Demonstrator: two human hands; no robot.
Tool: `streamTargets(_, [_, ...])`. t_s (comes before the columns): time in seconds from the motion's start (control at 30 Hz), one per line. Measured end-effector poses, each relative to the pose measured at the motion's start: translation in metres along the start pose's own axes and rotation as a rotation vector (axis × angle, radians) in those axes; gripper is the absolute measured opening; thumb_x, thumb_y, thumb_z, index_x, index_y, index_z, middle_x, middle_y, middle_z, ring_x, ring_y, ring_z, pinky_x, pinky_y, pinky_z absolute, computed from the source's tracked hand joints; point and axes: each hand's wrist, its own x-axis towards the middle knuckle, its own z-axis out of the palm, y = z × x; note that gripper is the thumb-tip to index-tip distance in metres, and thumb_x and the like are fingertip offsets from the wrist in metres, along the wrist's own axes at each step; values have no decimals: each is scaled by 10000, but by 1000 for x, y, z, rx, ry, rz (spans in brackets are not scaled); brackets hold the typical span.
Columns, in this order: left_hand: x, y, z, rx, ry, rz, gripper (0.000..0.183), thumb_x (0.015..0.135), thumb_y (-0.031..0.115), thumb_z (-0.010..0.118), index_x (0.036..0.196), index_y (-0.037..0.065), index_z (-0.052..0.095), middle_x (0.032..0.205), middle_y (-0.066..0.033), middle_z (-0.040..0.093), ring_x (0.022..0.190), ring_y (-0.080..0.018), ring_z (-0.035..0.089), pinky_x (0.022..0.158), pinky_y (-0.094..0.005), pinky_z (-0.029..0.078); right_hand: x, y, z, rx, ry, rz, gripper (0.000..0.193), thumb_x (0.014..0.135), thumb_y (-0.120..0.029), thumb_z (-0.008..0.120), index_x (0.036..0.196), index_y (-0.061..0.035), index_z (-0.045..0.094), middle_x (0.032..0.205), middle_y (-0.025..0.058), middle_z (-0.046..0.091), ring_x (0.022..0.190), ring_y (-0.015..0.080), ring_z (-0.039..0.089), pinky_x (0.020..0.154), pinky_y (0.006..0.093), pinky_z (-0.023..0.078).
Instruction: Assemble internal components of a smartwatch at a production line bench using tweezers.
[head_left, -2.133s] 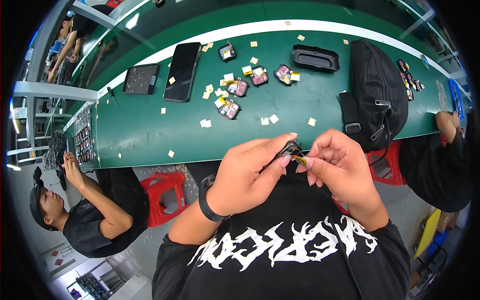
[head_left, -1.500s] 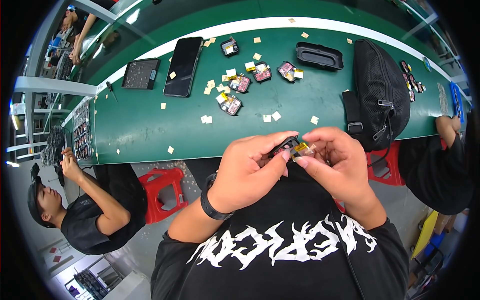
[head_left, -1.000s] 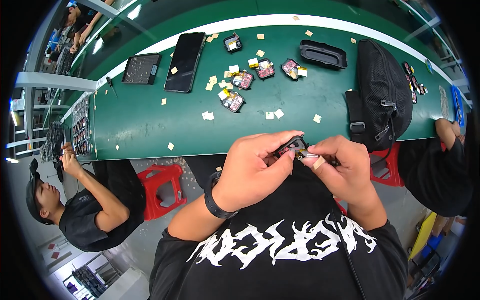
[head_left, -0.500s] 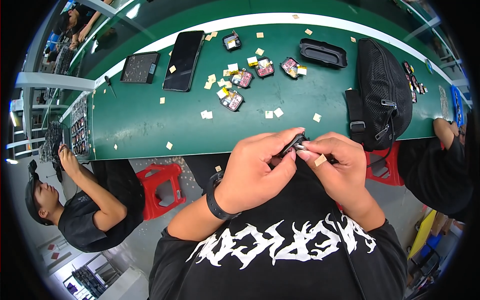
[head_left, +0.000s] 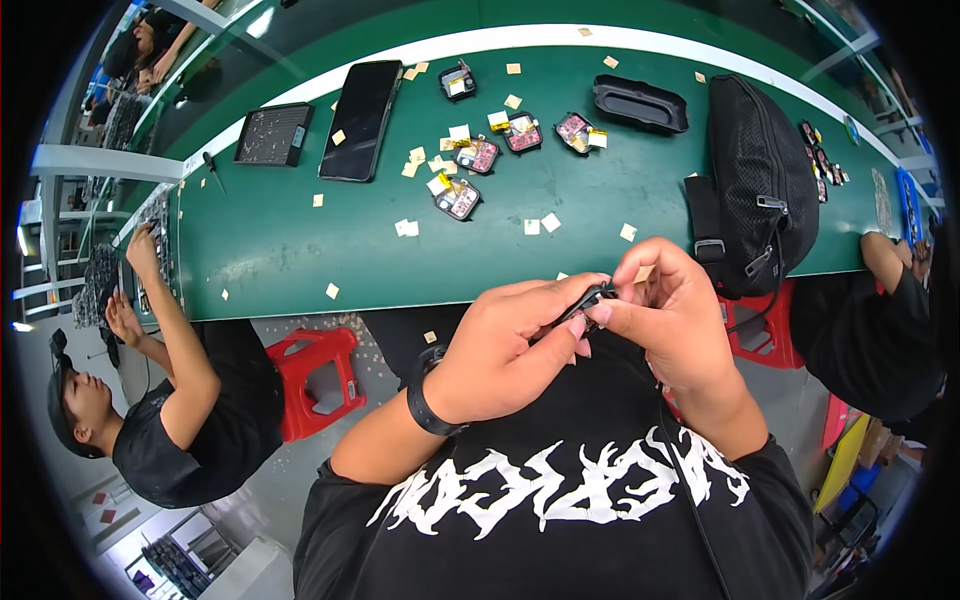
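Your hands [head_left: 510, 345] hide most of the black casing [head_left: 590, 297], its inside impossible to make out, and your shirt [head_left: 560, 565] runs off the lower edge!

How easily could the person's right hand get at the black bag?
Probably yes: the black bag lies close to the right hand, with nothing visible between them, though that hand is busy at the small dark casing in the left hand.

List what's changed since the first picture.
The yellow flap on the held dark part has gone out of sight, and a small tan square now shows at the right hand. A co-worker's hand has moved up in the picture. The left hand still grips the part; the phone, black bag and small cases stay put.
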Motion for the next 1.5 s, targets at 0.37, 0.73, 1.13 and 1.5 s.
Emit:
streamTargets(0.37, [1, 0, 7, -450, 321, -181, 249, 1034, 168, 601, 1129, -38, 703, 859, -110, 739, 585, -75, 610, 466, -175, 405, -15, -17, -1, 279, -80, 199, 184, 1054, -184, 557, 1017, -14, 614, 873, 43, 613, 685, 79, 551, 592, 224, 432])
streamTargets(0.73, [-9, 24, -7, -205, 215, -118, 330, 1013, 50, 518, 1309, -28, 642, 960, -110, 733, 605, -63, 600, 501, -182, 430, -44, 2, -14, -15, -214, 245, 406, 1069, -330, 555, 798, -30, 591, 687, 14, 574, 577, 54, 460, 514, 218, 336])
streamTargets(1.13, [-20, 29, -14, 78, 96, 39, 531, 896, -72, 497, 1421, -33, 565, 872, -60, 638, 687, -86, 604, 623, -226, 487, -60, -7, -9, 279, -540, 307, 273, 1064, -22, 465, 1331, 12, 507, 1109, 217, 697, 935, 196, 688, 827, 321, 547])
streamTargets(1.5, [-25, 19, -17, 198, 162, 43, 448, 938, -23, 626, 1386, -13, 601, 850, -38, 655, 650, -70, 574, 613, -228, 472, -21, -39, -8, -755, -20, -445, 140, 866, -2, 733, 997, 12, 685, 847, 114, 695, 652, 190, 609, 596, 289, 487])
